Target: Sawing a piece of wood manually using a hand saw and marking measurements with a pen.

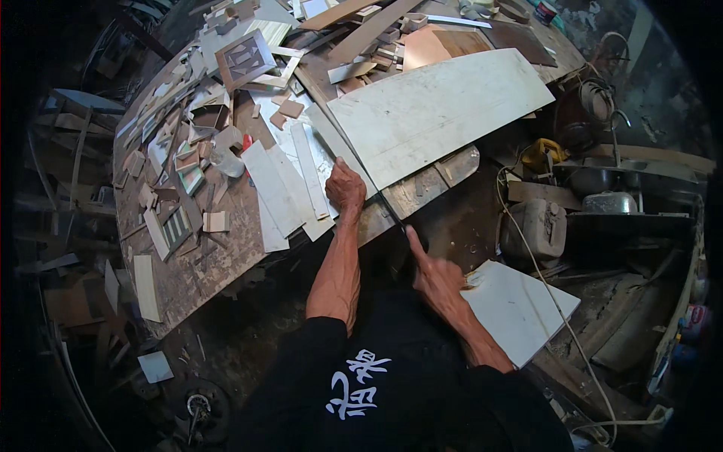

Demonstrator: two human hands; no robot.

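A large pale board [444,113] lies across the worktable's front edge. Along its left side runs a long thin dark blade, which looks like a handsaw [361,158], with a narrow pale strip [329,135] on the blade's other side. My left hand [346,188] is closed at the near end of that strip, left of the blade, its thumb side up. At the blade's near end, my right hand [437,279] is wrapped round the handsaw's handle, index finger pointing along the blade. Most of the handle is hidden by the hand and dark background.
Wood scraps and small frames [245,56] crowd the worktable [226,271]. Several pale slats [275,188] lie left of my left hand. A white panel [520,309] leans below my right forearm. A jerrycan [533,230], a cable [538,260] and a metal sink [610,202] are at right.
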